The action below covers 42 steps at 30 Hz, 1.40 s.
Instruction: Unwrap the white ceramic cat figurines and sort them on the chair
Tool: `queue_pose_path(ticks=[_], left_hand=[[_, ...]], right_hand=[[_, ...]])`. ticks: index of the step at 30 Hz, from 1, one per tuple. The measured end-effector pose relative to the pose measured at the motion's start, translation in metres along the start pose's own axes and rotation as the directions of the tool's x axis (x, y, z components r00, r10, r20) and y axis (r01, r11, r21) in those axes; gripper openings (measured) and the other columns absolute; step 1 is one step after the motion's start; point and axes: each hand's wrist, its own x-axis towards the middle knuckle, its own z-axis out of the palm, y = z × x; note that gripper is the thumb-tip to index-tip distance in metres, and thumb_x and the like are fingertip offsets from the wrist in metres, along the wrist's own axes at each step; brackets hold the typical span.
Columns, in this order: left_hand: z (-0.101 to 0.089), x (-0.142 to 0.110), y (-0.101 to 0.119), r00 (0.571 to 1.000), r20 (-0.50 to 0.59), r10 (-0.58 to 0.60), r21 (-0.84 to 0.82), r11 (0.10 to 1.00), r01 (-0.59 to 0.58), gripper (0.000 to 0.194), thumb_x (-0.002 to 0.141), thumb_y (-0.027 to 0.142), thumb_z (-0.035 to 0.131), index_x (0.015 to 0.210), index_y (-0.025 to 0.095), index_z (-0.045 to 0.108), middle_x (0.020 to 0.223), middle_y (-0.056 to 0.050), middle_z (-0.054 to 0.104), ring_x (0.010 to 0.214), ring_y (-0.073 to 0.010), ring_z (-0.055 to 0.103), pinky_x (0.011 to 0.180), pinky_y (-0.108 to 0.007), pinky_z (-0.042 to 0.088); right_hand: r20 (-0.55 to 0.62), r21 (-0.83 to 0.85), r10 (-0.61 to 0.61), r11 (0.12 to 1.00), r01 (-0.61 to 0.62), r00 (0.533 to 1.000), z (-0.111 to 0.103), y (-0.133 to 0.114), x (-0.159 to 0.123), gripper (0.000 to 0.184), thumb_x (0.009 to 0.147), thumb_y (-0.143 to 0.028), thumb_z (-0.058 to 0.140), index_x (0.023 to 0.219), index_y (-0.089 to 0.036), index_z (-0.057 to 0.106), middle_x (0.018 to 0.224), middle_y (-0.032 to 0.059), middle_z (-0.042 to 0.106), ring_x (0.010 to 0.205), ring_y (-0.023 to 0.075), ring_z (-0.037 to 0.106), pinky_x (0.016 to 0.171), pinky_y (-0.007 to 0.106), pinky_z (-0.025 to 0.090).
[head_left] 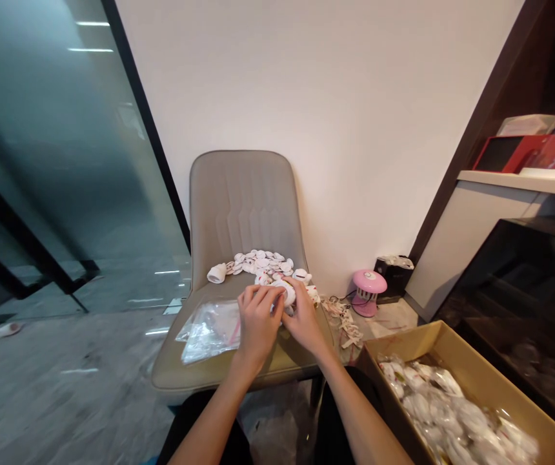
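Over the seat of the grey-beige chair (pixel 243 194), my right hand (pixel 301 323) is wrapped round a small white figurine (pixel 286 292) with coloured marks. My left hand (pixel 261 316) has its fingers bent and pressed together against the near left side of the same figurine. Whether those fingertips also pinch a small part is hidden. Behind my hands lies a heap of white round discs (pixel 261 261). More white figurines with red details (pixel 301 276) sit close to my right hand. A white hollow cup-like piece (pixel 217 273) rests at the seat's left. Clear plastic bags (pixel 210 329) lie beside my left hand.
An open cardboard box (pixel 439 332) at the lower right holds several plastic-wrapped white pieces (pixel 456 413). On the floor right of the chair are paper strips (pixel 345 320), a pink lamp-like device (pixel 369 284) and a black box (pixel 393 278). A glass partition (pixel 64 161) stands left.
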Motion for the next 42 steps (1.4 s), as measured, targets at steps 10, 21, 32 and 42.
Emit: queue_pose_path(ticks=[10, 21, 32, 42], left_hand=[[0.000, -0.001, 0.002, 1.000, -0.013, -0.022, 0.074, 0.997, 0.023, 0.011, 0.089, 0.020, 0.066, 0.098, 0.023, 0.070, 0.094, -0.005, 0.073, 0.092, -0.0257, 0.055, 0.083, -0.041, 0.037], [0.005, -0.002, -0.002, 0.999, 0.040, -0.037, 0.028, 0.999, 0.036, 0.010, 0.091, 0.018, 0.061, 0.095, 0.022, 0.069, 0.091, -0.004, 0.069, 0.090, -0.0234, 0.054, 0.080, -0.037, 0.038], [0.008, 0.000, 0.005, 0.909, 0.086, -0.407, -0.311, 0.856, 0.412, 0.010, 0.088, 0.026, 0.062, 0.097, 0.023, 0.064, 0.082, 0.000, 0.068, 0.071, -0.0173, 0.059, 0.067, -0.029, 0.041], [0.021, 0.002, 0.006, 0.769, 0.055, -0.637, -0.528, 0.636, 0.564, 0.026, 0.079, 0.028, 0.067, 0.101, 0.021, 0.055, 0.075, 0.001, 0.064, 0.061, -0.0137, 0.058, 0.061, -0.025, 0.043]], right_hand=[[0.010, -0.029, 0.012, 1.000, -0.011, 1.000, 0.001, -0.002, -0.001, 0.054, 0.084, -0.018, 0.061, 0.136, -0.026, 0.050, 0.135, 0.0086, 0.057, 0.130, 0.0246, 0.052, 0.113, 0.045, 0.041], [0.001, -0.045, 0.004, 0.999, -0.004, 1.000, 0.006, 0.000, -0.003, 0.056, 0.082, -0.013, 0.059, 0.136, -0.025, 0.049, 0.133, 0.0089, 0.056, 0.128, 0.0246, 0.052, 0.112, 0.045, 0.041], [-0.014, -0.145, -0.015, 0.989, 0.013, 1.000, 0.007, -0.004, -0.007, 0.060, 0.086, -0.008, 0.052, 0.142, -0.029, 0.046, 0.144, 0.0103, 0.044, 0.137, 0.0249, 0.044, 0.116, 0.048, 0.039], [-0.060, -0.179, -0.048, 0.983, 0.037, 0.997, 0.020, 0.001, -0.003, 0.056, 0.091, -0.016, 0.052, 0.144, -0.028, 0.044, 0.146, 0.0125, 0.039, 0.138, 0.0275, 0.042, 0.115, 0.052, 0.038]])
